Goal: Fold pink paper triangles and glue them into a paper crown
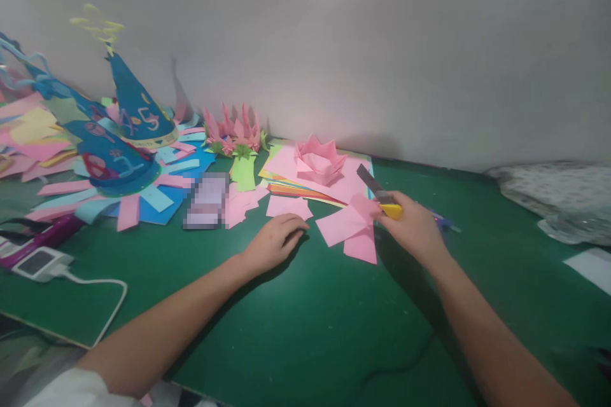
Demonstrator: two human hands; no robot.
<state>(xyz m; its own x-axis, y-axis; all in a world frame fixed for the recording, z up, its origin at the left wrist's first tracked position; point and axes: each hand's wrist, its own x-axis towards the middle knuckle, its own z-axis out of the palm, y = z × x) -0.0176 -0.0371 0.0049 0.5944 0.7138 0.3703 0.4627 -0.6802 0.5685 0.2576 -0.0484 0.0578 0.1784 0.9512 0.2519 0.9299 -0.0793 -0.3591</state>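
Observation:
My right hand (414, 226) is closed around a utility knife (375, 186) with a broad dark blade and a yellow part at the grip. The blade points up and to the left. Under and beside that hand lie overlapping pink paper pieces (341, 224); whether the fingers also touch them I cannot tell. My left hand (274, 243) is low over the table, palm down, fingers loosely bent and holding nothing visible. Just beyond its fingertips is a small pink paper piece (287, 206). A folded pink paper flower (319, 160) sits on a stack of coloured paper (353, 172).
Blue paper cone hats (138, 102) with paper strips crowd the left of the green table (296, 337). A pink paper crown (233, 130), a blurred-out phone (206, 200) and a white device with a cable (42, 264) lie nearby. A pale partition (405, 63) stands behind.

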